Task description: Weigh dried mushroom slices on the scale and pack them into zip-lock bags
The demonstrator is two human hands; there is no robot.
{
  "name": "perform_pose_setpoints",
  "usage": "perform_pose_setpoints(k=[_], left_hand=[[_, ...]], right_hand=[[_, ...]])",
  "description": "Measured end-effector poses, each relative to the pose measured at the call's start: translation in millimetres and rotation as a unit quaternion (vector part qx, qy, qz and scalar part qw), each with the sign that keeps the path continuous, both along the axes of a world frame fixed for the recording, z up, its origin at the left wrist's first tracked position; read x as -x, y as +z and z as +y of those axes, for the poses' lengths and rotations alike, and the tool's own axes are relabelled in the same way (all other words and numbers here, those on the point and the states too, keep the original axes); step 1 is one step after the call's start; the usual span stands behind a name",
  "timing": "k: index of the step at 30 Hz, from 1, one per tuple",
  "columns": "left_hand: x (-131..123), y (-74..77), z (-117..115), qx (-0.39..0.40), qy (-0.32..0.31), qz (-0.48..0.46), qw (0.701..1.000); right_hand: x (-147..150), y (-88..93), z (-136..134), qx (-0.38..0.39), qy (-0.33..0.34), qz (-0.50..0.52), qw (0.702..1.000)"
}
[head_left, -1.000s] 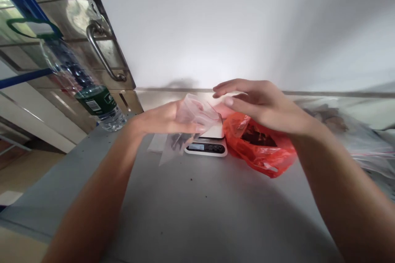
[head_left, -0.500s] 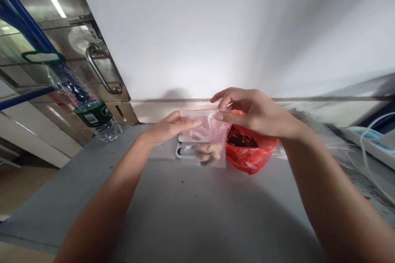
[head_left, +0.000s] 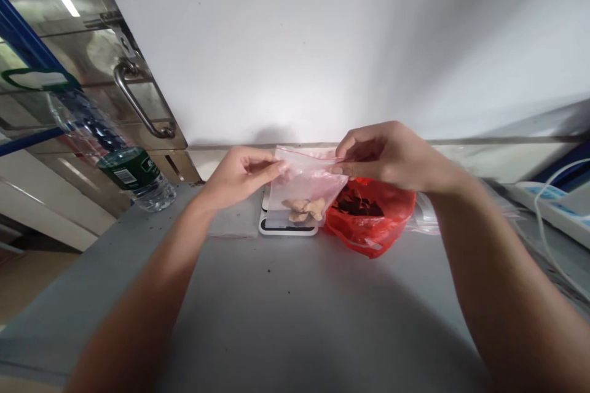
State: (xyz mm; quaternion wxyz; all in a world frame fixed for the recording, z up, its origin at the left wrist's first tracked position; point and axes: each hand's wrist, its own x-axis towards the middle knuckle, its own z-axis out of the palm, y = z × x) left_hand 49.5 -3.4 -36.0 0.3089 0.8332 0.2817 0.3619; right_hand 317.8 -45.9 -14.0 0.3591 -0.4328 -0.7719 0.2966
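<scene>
Between both hands hangs a clear zip-lock bag [head_left: 299, 187] with a red line along its top edge. Light brown dried pieces [head_left: 304, 210] lie in its bottom. My left hand [head_left: 242, 175] pinches the bag's upper left corner between thumb and fingers. At the upper right corner, my right hand [head_left: 385, 156] closes on the bag with thumb and curled fingers. Behind and below the bag sits a white-edged scale [head_left: 288, 231], mostly covered by it. Right beside it, under my right hand, stands an open red plastic bag [head_left: 378, 236] with dark brown dried pieces [head_left: 357, 201] inside.
A large clear bottle [head_left: 126, 166] with a green label and handle stands at the left. Flat clear bags [head_left: 233, 221] lie left of the scale, others [head_left: 424, 218] to the right. A white power strip [head_left: 553, 206] with a cable is at far right, and a white wall behind.
My hands have drawn a little apart, pulling the zip-lock bag's top edge taut. The pieces inside, blurred before, now hang still over the scale. The view has shifted slightly.
</scene>
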Motion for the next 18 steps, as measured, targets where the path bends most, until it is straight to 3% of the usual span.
perform_pose_setpoints(k=[4,12,18], left_hand=[[-0.7,2.9,-3.5,0.001,0.005,0.006,1.000],[0.6,5.9,-7.5,-0.027,0.033,0.019,0.999],[3.2,6.0,-9.0,-0.029,0.048,0.014,0.998]], right_hand=[[-5.3,-4.4,6.5,-0.001,-0.012,-0.019,1.000],[-9.6,-6.6,10.1,0.019,0.037,-0.058,0.997],[-7.0,-9.3,10.4,-0.028,0.060,-0.051,0.997]])
